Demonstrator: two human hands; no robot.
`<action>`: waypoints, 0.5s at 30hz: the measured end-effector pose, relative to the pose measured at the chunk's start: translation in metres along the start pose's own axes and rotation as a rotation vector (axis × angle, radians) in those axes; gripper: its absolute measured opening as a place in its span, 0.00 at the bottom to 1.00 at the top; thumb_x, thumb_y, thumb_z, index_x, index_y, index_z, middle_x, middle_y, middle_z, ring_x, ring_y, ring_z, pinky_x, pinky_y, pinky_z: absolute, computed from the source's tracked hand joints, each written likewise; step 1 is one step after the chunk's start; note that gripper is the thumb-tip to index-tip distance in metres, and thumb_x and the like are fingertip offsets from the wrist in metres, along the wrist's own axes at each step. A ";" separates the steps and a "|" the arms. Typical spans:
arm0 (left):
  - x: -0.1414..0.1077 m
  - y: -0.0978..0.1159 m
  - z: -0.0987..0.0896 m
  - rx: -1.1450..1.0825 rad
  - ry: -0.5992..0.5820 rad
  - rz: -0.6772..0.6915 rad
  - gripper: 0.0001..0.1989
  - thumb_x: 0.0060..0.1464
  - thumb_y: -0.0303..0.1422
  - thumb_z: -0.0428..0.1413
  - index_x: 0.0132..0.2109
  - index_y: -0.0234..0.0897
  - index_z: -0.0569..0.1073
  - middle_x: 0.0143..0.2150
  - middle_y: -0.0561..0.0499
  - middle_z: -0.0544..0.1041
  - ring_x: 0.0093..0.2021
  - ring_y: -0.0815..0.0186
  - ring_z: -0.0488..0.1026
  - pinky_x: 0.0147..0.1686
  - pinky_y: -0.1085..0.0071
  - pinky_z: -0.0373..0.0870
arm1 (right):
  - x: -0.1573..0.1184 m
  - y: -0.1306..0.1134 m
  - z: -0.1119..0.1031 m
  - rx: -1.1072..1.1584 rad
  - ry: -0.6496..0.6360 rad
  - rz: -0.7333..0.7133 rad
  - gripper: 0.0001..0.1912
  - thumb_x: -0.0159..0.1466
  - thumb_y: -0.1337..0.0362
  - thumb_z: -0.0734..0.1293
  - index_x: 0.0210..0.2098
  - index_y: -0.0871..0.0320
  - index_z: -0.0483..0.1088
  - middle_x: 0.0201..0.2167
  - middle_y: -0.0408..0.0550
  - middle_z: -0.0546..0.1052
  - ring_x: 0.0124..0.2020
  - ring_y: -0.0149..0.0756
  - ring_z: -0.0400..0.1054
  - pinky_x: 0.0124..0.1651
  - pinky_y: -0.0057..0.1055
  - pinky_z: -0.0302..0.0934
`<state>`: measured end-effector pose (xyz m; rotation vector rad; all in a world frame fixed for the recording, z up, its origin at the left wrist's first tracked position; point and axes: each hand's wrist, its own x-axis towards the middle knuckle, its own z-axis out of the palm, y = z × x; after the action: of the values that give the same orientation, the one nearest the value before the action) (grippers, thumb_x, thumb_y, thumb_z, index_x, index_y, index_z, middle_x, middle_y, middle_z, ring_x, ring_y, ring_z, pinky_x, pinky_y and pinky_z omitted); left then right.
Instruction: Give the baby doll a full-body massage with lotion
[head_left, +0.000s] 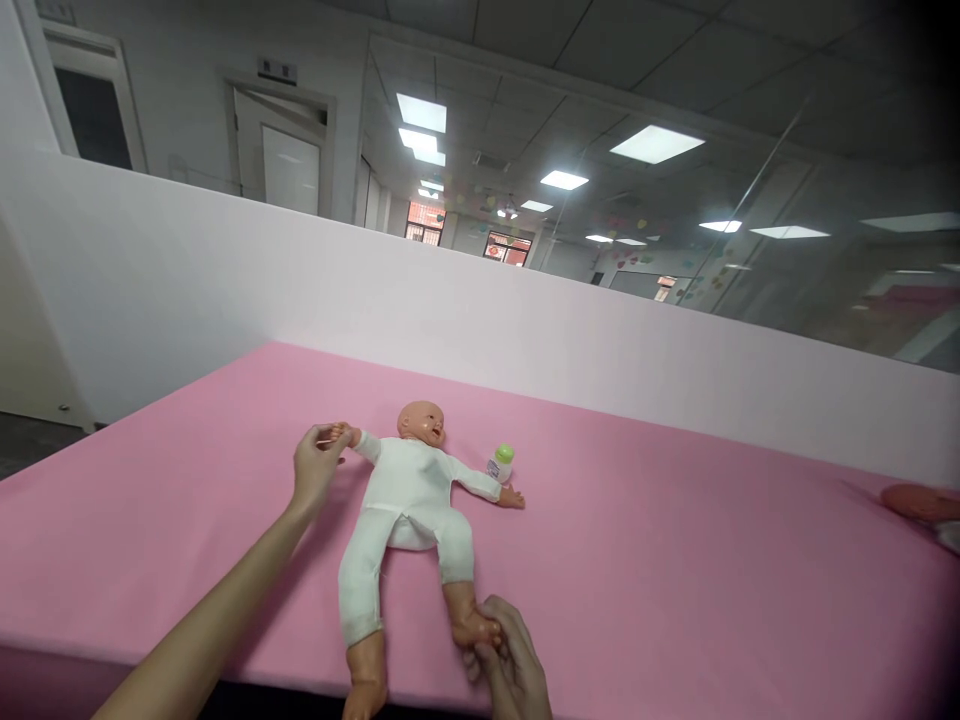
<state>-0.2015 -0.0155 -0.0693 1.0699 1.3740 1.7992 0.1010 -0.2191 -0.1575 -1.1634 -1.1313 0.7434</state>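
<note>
A baby doll (411, 480) with a white cloth body lies face up on the pink table surface (637, 560), its head toward the far wall and turned to the right. My left hand (319, 462) is closed round the doll's hand on the left side. Near the front edge, my right hand (511, 655) grips the doll's foot on the right side. The doll's other arm stretches out to the right, close to a small bottle (501, 463) with a green cap. Its other foot hangs at the table's front edge.
Behind the table runs a low white wall (525, 330) with glass above it. At the far right edge lies part of another doll (919, 503), cut off by the frame. A door (289, 160) stands in the back left.
</note>
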 end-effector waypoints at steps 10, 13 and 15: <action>-0.051 -0.007 0.056 0.692 -0.319 0.590 0.05 0.62 0.34 0.57 0.42 0.42 0.78 0.40 0.51 0.79 0.40 0.61 0.75 0.35 0.69 0.63 | 0.049 -0.043 0.040 -0.104 -0.179 -0.197 0.14 0.71 0.53 0.65 0.46 0.55 0.75 0.41 0.50 0.77 0.40 0.39 0.74 0.41 0.29 0.71; -0.053 -0.012 0.056 0.796 -0.408 0.658 0.06 0.63 0.32 0.56 0.41 0.41 0.78 0.39 0.50 0.78 0.40 0.61 0.74 0.33 0.68 0.60 | 0.056 -0.033 0.055 -0.080 -0.174 -0.217 0.15 0.71 0.52 0.64 0.47 0.55 0.75 0.44 0.52 0.77 0.39 0.38 0.74 0.38 0.29 0.71; -0.053 -0.012 0.054 0.830 -0.448 0.669 0.05 0.62 0.30 0.55 0.41 0.41 0.77 0.39 0.49 0.78 0.40 0.61 0.73 0.32 0.68 0.59 | 0.060 -0.028 0.063 -0.071 -0.166 -0.222 0.16 0.70 0.51 0.65 0.47 0.56 0.75 0.45 0.53 0.77 0.38 0.38 0.74 0.37 0.29 0.71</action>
<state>-0.1285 -0.0324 -0.0858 2.4280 1.6023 1.1963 0.0568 -0.1526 -0.1136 -1.0279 -1.4108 0.6402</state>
